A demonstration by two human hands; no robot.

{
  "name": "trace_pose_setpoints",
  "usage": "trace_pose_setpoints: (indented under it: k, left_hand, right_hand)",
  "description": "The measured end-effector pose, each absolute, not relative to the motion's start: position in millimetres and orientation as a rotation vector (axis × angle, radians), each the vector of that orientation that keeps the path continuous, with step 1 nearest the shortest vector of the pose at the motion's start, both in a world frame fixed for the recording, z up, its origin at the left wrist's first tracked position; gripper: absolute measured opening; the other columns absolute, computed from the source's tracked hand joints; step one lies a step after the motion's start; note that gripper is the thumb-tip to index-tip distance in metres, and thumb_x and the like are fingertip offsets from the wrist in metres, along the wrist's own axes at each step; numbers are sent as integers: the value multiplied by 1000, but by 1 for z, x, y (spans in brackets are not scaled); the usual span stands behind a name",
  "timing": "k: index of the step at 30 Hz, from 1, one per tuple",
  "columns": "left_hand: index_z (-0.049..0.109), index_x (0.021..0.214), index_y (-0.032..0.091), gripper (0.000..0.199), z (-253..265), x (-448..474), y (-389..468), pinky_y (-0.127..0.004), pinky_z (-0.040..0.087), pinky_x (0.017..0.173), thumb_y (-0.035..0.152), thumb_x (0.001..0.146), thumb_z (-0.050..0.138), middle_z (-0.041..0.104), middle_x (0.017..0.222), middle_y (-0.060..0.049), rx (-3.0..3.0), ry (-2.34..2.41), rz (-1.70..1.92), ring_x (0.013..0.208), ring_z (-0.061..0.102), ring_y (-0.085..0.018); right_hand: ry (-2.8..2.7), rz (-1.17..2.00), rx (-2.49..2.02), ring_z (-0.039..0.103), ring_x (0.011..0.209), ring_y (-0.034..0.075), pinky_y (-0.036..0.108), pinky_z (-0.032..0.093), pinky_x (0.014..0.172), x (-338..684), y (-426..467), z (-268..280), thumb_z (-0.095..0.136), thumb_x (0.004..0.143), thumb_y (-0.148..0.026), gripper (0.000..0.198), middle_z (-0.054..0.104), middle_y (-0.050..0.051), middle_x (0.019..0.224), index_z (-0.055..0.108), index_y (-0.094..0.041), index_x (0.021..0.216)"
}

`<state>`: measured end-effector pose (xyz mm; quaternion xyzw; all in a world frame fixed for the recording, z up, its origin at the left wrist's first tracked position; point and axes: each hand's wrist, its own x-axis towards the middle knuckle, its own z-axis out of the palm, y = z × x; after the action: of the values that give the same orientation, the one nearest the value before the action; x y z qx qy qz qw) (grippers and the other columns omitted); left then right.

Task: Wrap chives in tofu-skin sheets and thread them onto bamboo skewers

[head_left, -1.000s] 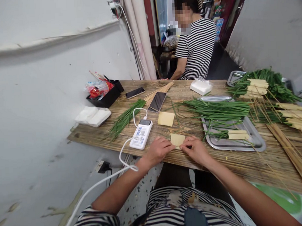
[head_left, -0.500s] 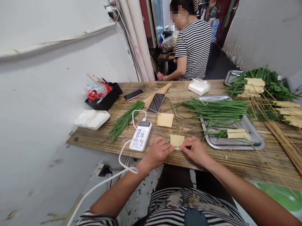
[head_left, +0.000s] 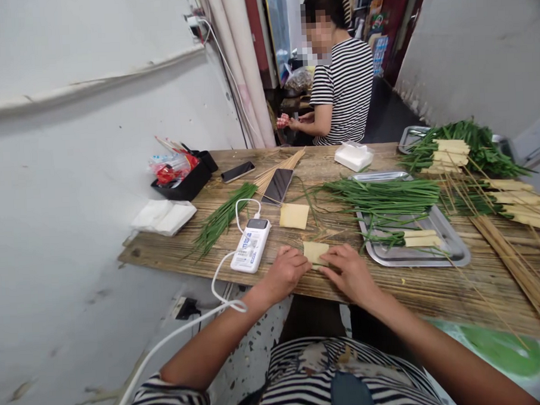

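A pale yellow tofu skin sheet [head_left: 316,252] lies on the wooden table in front of me, its near edge by my fingers. My left hand [head_left: 287,272] is closed at the sheet's left near corner, fingertips pressed together on it. On the right edge rest the fingers of my right hand [head_left: 350,272], the thumb spread apart from them. What lies under the fingertips is hidden. Just beyond is another tofu skin sheet [head_left: 294,216], flat on the wood. To the right, a metal tray [head_left: 455,255] bears green chives [head_left: 386,194] and tofu rolls [head_left: 421,239] filled with chives.
A white power bank [head_left: 251,246] with a cable stands left of my hands, near more chives [head_left: 228,216]. Phones [head_left: 277,185], bamboo skewers [head_left: 290,161], tissues [head_left: 354,156] and a black box [head_left: 184,183] lie farther back. Skewered rolls [head_left: 527,200] are at right. A co-worker [head_left: 343,86] sits beyond the table.
My right thumb has moved away from its fingers, which now rest on the sheet's edge. My left hand stays at the near corner. The co-worker's hands have shifted with a pink-and-white item.
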<state>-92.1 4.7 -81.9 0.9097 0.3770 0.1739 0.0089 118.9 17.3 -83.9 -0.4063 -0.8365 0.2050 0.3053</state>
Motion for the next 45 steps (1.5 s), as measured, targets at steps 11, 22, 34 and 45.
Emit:
trace_pose_setpoints:
  k: [11, 22, 34, 45]
  left_hand:
    - [65, 93, 18, 28, -80, -92, 6, -34, 31, 79, 23, 97, 38, 65, 81, -5, 2795, 1162, 598, 84, 52, -16]
    - [60, 107, 20, 20, -89, -89, -11, -37, 26, 88, 23, 96, 43, 68, 104, -4, 2889, 1306, 834, 106, 53, -18]
    - [61, 99, 18, 25, -86, -88, -2, -37, 30, 84, 19, 97, 36, 70, 91, -4, 2891, 1185, 792, 85, 58, -16]
    - [63, 85, 17, 27, -77, -84, 4, -33, 31, 77, 18, 96, 38, 66, 77, -2, 2738, 1192, 651, 75, 55, -14]
  right_hand:
    - [-2418, 100, -1021, 41, 77, 17, 30, 29, 67, 104, 15, -91, 54, 90, -26, 21, 57, 3, 75, 64, -19, 74]
    - [-2364, 400, -887, 43, 71, 16, 28, 34, 64, 104, 25, -98, 45, 94, -22, 34, 53, 4, 68, 62, -16, 65]
    - [-2291, 583, -905, 46, 71, 16, 28, 37, 63, 107, 26, -91, 50, 91, -23, 31, 54, 5, 67, 66, -16, 65]
    - [-2458, 89, -984, 44, 85, 21, 33, 35, 72, 111, 9, -85, 50, 91, -24, 19, 59, 8, 88, 64, -16, 101]
